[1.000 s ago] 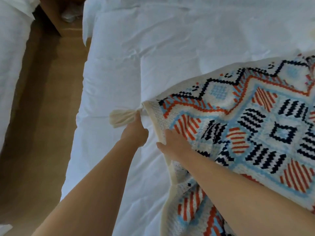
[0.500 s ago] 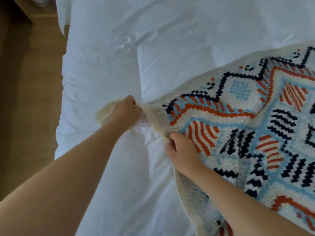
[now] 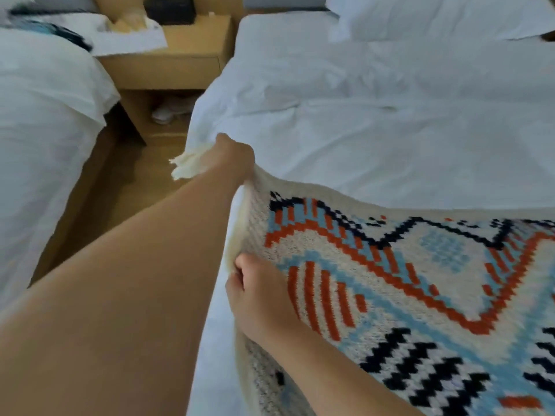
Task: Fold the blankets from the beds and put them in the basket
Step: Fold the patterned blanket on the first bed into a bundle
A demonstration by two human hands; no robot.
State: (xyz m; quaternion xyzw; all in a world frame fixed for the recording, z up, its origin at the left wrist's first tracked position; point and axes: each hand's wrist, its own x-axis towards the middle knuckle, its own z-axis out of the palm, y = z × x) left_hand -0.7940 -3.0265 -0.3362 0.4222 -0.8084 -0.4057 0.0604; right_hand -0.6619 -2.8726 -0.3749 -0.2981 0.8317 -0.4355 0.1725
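Note:
A knitted blanket (image 3: 420, 280) with orange, light blue and dark zigzag patterns on cream is lifted above the white bed (image 3: 375, 130). My left hand (image 3: 234, 157) grips its far corner, and the cream tassel (image 3: 187, 166) sticks out past my fist. My right hand (image 3: 258, 289) pinches the blanket's near left edge, fingers curled around the border. The edge hangs slack between both hands. A second patterned blanket (image 3: 60, 31) lies blurred on the left bed. No basket is in view.
A wooden nightstand (image 3: 168, 64) stands between the two beds, with a dark box and white paper on top and shoes in its lower shelf. A wooden floor strip (image 3: 120, 190) runs between the beds. A pillow (image 3: 435, 16) lies at the bed's head.
The view has tilted up, revealing the nightstand and left bed. Both hands have raised the blanket edge, and my left hand has moved farther forward from my right along it.

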